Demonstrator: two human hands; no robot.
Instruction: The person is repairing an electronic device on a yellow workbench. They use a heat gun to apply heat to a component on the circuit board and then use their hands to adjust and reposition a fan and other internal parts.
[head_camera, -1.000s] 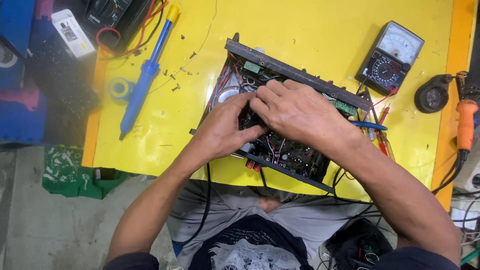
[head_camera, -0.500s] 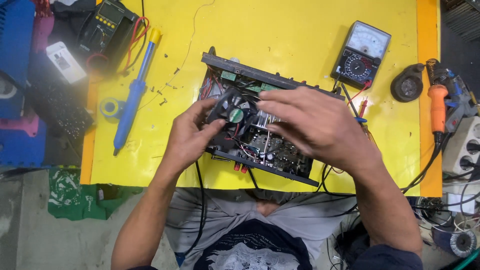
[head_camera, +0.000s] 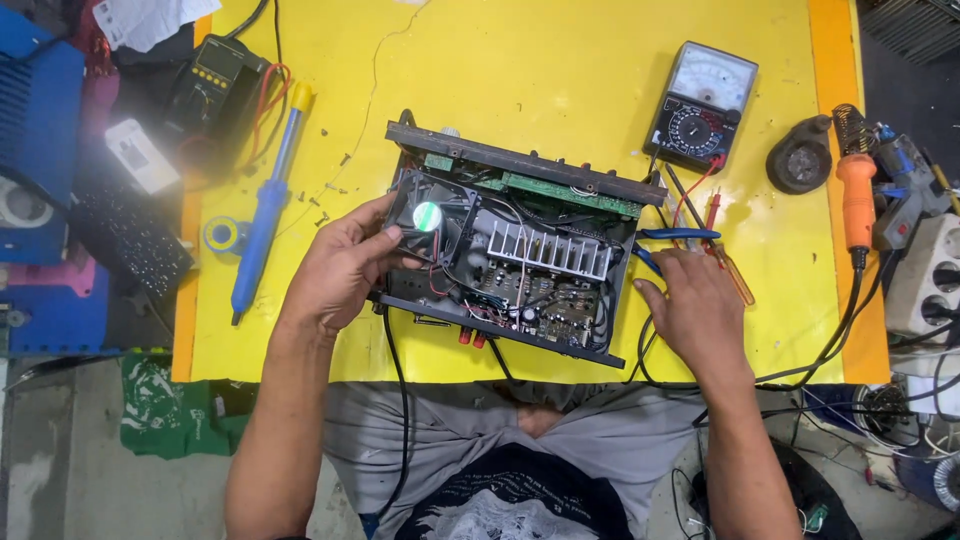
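We look down at our two bare hands on a yellow counter (head_camera: 560, 60). Our left hand (head_camera: 345, 268) curls around the left end of an open black metal electronics chassis (head_camera: 510, 255). Its grip is partly closed, thumb on top beside a square black cooling fan with a green hub (head_camera: 430, 215) and fingers (head_camera: 385, 270) under the chassis edge. Just right of that grip, inside the chassis, sit a ribbed silver heat sink (head_camera: 545, 250) and a green circuit board (head_camera: 570, 193).

Our right hand (head_camera: 695, 310) rests on the counter just beside the right end of the chassis, fingers loosely bent over blue-handled pliers (head_camera: 675, 235); we cannot tell whether it grips them.

Beyond the right hand lies a black analogue multimeter (head_camera: 700, 105). Well left of the left hand lie a blue soldering iron (head_camera: 265, 215) and a dark digital multimeter (head_camera: 215, 80).
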